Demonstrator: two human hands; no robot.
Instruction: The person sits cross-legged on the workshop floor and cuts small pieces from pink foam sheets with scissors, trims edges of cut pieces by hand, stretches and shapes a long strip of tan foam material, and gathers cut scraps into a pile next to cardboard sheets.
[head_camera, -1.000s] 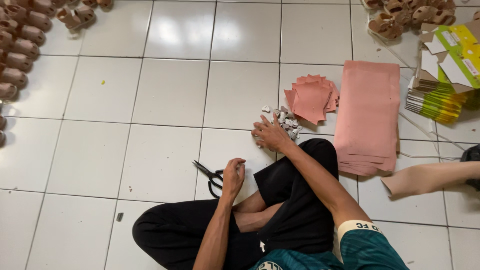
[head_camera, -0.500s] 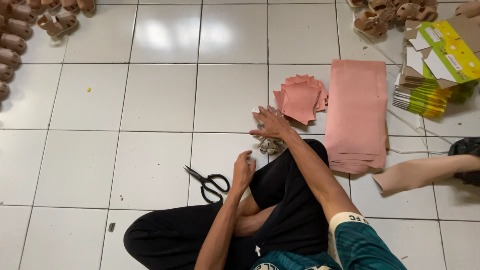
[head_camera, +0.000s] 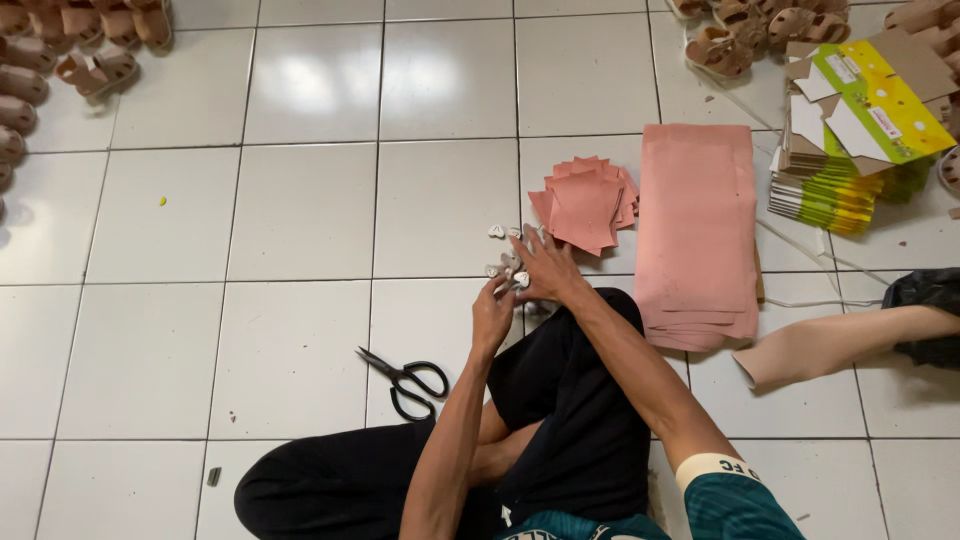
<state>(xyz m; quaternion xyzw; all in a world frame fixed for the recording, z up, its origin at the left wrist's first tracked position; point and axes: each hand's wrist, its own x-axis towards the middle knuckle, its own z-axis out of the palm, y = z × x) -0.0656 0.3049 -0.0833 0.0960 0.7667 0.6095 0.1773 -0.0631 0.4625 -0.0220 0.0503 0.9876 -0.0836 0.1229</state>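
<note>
I am pinching one small white heart-shaped piece (head_camera: 521, 279) with my left hand (head_camera: 492, 312); my right hand (head_camera: 545, 268), fingers spread, is pressing the pile at twelve o'clock of my knee. Pieces seem light, stiff; edge-pinch them.

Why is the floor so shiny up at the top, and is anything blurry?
Head view: a lamp's white glare sits on the glossy floor tiles; the hands, left hand and right hand, look slightly soft over the small white pieces; the scissors are sharp.
</note>
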